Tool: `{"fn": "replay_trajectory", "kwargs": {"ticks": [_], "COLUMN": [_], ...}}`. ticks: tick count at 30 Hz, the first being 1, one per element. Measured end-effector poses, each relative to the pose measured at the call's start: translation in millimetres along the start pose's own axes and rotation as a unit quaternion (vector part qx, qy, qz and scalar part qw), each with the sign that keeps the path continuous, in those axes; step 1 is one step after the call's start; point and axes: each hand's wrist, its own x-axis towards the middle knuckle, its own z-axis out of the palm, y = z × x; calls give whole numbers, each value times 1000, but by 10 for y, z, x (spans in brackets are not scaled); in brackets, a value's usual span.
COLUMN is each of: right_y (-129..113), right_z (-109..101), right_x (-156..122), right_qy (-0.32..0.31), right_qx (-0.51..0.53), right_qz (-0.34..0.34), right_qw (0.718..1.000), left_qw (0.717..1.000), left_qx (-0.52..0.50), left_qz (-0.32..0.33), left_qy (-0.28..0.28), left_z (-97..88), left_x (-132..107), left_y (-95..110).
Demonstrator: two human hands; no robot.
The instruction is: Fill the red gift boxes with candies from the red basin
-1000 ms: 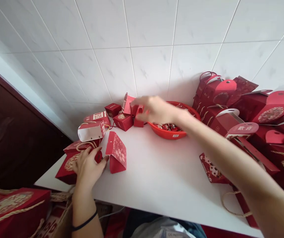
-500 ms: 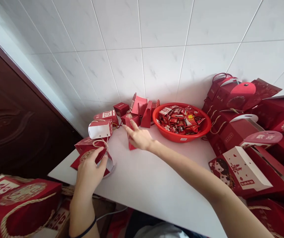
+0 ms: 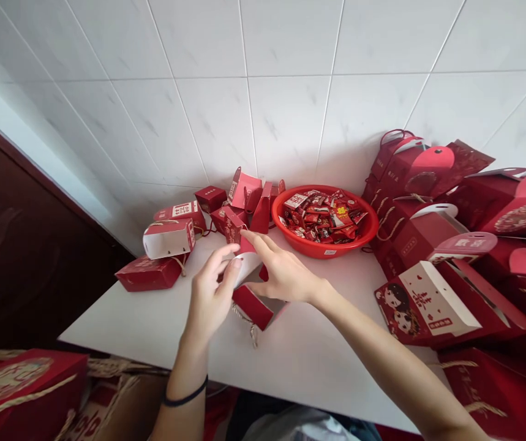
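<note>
Between my two hands is a small red gift box (image 3: 256, 308), tilted, its top open with a white-lined flap raised and a twisted rope handle hanging at its near side. My left hand (image 3: 210, 294) has its thumb and fingers closed on the raised flap from the left. My right hand (image 3: 290, 272) grips the box from the right, thumb at the opening and fingers stretched along the far side. Part of the box is hidden behind the hands. Just beyond the fingertips stands a small red box (image 3: 234, 228).
A red basin (image 3: 327, 250) of wrapped sweets (image 3: 324, 217) stands by the tiled wall. Several small boxes (image 3: 150, 274) sit at the left of the white table (image 3: 331, 355). Large red gift boxes (image 3: 428, 303) are piled at the right. More boxes (image 3: 28, 386) lie low at left.
My left hand has moved right with the open gift box, away from the boxes at left. My right hand has drawn back to the box. The view has shifted slightly.
</note>
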Motion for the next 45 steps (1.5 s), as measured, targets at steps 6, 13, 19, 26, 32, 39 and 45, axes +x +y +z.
{"fn": "replay_trajectory", "kwargs": {"ticks": [6,13,19,26,32,39,45], "right_y": [202,426,497,491,541,551,643], "right_z": [-185,-237,-142,-193,-287,-365,-317], "right_x": [-502,-845,-917,-847,-836,-1003,-1095], "right_qy": [117,91,88,185,251,159,71], "right_qx": [22,-13,0,-2,-40,-24,-8], "right_qz": [66,112,185,163,179,193,192], "right_qw": [991,990,979,969,950,968,979], "left_qw": [987,922,889,922,936,910,842], "left_qx": [-80,-36,-61,-36,25,10,-73], "left_qz": [-34,-44,-49,14,6,-19,-56], "left_qy": [-132,-382,-451,-384,-351,-413,-531], "left_z": [505,499,173,127,382,348,165], "left_x": [260,364,395,304,243,380,515], "left_y": [-110,-102,-155,44,216,104,-190]}}
